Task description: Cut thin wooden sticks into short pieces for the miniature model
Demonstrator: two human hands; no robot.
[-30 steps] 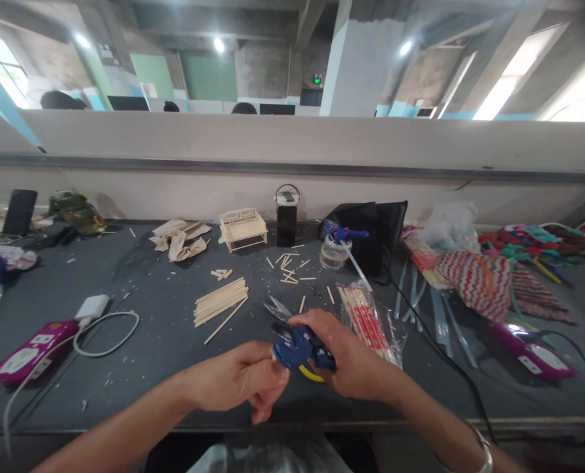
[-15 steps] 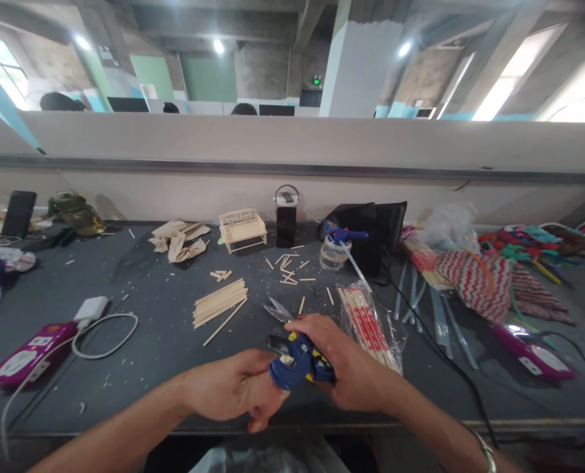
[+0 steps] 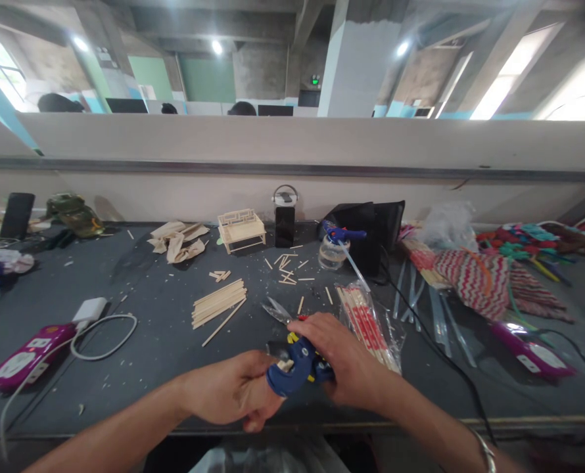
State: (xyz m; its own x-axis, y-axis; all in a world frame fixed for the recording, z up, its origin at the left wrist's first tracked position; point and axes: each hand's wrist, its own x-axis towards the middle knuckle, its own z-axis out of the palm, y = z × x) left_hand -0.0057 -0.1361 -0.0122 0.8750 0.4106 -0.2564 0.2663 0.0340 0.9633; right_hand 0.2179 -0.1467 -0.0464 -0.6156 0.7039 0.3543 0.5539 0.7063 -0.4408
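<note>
My right hand (image 3: 344,361) is wrapped round a blue-and-yellow pipe cutter (image 3: 297,369) near the table's front edge. Its hooked blue jaw points left, and the dark blade stands apart from it. Pale wooden stick ends (image 3: 284,365) show in the jaw, pinched by my closed left hand (image 3: 233,389); the fingers hide the rest of them. Just beyond the cutter lie scissors (image 3: 275,312), their handles partly under my right hand. A bundle of wooden sticks (image 3: 219,302) lies ahead of my left hand, with one stick (image 3: 224,322) apart from it.
Short cut sticks (image 3: 286,268) are scattered mid-table. Behind them stand a small wooden furniture model (image 3: 242,230) and a phone (image 3: 285,226). A blue glue gun (image 3: 344,233) rests on a glass jar (image 3: 332,255). Bagged sticks (image 3: 366,325) and a black cable (image 3: 435,348) lie right.
The cutter has turned slightly in my right hand, and its jaw shows wider with more of the pale wood visible. Both hands stay in nearly the same place.
</note>
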